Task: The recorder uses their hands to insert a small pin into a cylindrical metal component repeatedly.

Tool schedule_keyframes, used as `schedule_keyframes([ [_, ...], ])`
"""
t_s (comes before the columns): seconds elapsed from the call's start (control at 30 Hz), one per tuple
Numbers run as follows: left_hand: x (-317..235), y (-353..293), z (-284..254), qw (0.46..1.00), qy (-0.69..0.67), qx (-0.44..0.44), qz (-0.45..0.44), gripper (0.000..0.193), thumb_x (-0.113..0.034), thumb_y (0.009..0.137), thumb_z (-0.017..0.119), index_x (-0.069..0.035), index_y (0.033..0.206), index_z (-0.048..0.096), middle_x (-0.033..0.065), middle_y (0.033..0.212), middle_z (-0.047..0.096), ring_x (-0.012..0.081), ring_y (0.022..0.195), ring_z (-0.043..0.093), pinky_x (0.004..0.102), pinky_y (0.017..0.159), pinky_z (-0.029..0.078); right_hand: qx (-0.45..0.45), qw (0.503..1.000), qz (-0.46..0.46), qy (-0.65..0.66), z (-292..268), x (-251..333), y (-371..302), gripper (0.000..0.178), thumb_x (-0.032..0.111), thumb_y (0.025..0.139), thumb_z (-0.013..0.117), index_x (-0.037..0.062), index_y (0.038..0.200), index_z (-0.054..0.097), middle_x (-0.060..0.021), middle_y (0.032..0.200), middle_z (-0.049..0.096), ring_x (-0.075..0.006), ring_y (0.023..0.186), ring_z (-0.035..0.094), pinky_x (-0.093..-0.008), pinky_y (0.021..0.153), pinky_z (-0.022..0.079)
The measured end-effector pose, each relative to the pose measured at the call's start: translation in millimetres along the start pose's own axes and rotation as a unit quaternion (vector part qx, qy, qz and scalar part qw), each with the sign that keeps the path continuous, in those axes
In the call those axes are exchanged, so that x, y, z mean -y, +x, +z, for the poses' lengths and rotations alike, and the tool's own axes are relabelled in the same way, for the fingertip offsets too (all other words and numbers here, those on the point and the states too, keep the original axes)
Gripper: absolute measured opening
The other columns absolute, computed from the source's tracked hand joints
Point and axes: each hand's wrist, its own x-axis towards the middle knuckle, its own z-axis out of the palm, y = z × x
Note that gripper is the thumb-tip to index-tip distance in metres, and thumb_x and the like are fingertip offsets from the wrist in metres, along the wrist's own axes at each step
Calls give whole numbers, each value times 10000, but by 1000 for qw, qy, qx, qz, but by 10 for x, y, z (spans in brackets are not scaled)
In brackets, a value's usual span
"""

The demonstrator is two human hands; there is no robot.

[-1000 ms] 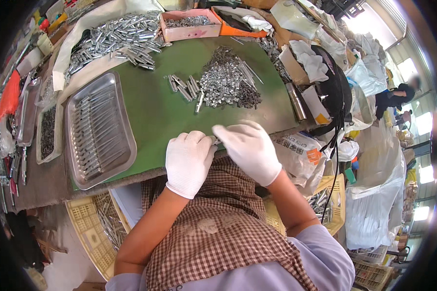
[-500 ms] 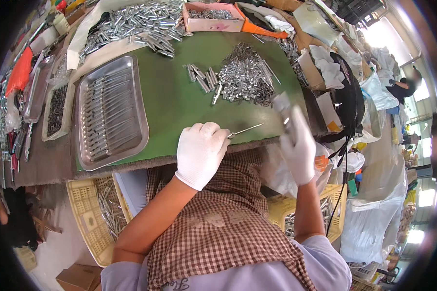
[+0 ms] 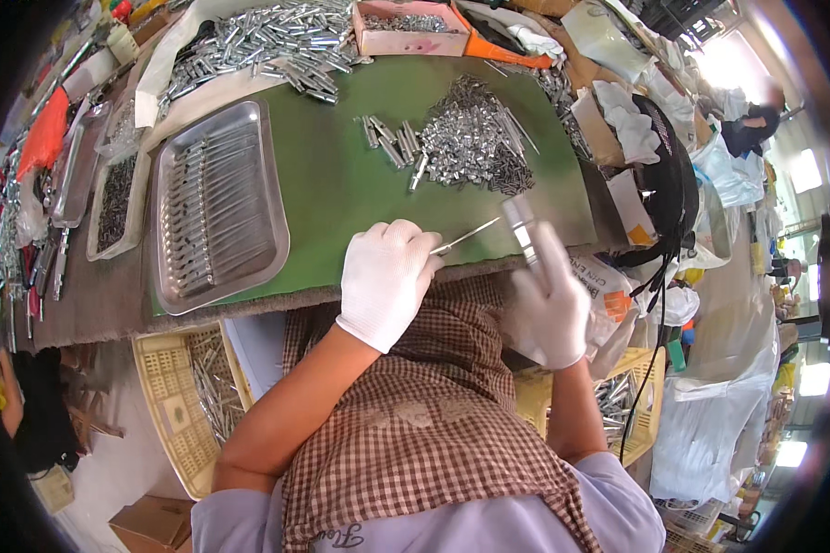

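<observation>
My left hand (image 3: 387, 286), in a white glove, pinches a thin metal rod (image 3: 470, 236) near the bench's front edge. The rod's pointed end reaches up and to the right; a thicker silver end shows at the fingertips. My right hand (image 3: 551, 309), gloved too and blurred by motion, grips a silver metal tool (image 3: 522, 230) with a blunt head, close to the rod's tip. Its exact kind is smeared. Beyond both hands lies a heap of small silver metal pieces (image 3: 475, 138), with several short tubes (image 3: 389, 140) to its left.
A steel tray (image 3: 272, 217) with a row of thin rods rests on the green bench top (image 3: 327, 184). Metal tubes (image 3: 258, 51) and a pink box (image 3: 410, 41) line the back. Yellow crates (image 3: 161, 405) stand below; a black cable (image 3: 657, 341) hangs at right.
My right hand has shifted slightly left and down with the metal tool, which is now nearer the rod's tip. My left hand keeps hold of the rod, its tip angled a little higher.
</observation>
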Motion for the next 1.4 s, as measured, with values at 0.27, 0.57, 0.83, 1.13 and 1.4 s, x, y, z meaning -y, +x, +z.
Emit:
schedule_keyframes([
  [0.27,-29,93,-72,999,42,26,18,145,-222,795,763,-112,885,737,39,850,642,276,790,631,428,728,496,-123,949,53,-284,-334,-1050,615,494,225,936,678,124,1410,581,-178,1178,695,-382,1028,671,-448,901,525],
  [0.57,-66,226,-232,989,56,135,14,82,-163,758,688,-87,787,688,116,845,654,318,840,675,439,783,552,-10,983,-71,-171,428,-976,1877,250,256,931,623,78,1066,736,-211,1070,704,-397,1034,655,-464,929,517],
  [0.83,559,-403,-1756,989,121,-6,-87,160,-75,782,722,-66,920,643,103,899,631,285,821,656,385,754,546,4,982,-15,-186,471,-1498,2152,300,264,957,546,16,1064,677,-263,1078,693,-458,1026,648,-525,898,497],
  [1.13,1038,-425,-2281,921,119,276,-247,213,-237,936,617,-73,1047,696,123,1004,665,289,923,671,387,870,531,-55,988,-8,144,559,-295,983,169,21,1036,513,15,1174,611,-93,1004,661,-152,842,629,-297,798,531],
  [1.4,950,-320,-2302,889,212,331,-235,174,-217,933,601,-109,1007,716,96,1008,688,309,1005,661,414,876,523,-114,981,19,157,638,-320,726,138,-6,1018,530,-1,1117,626,-98,997,663,-154,846,639,-286,794,532],
])
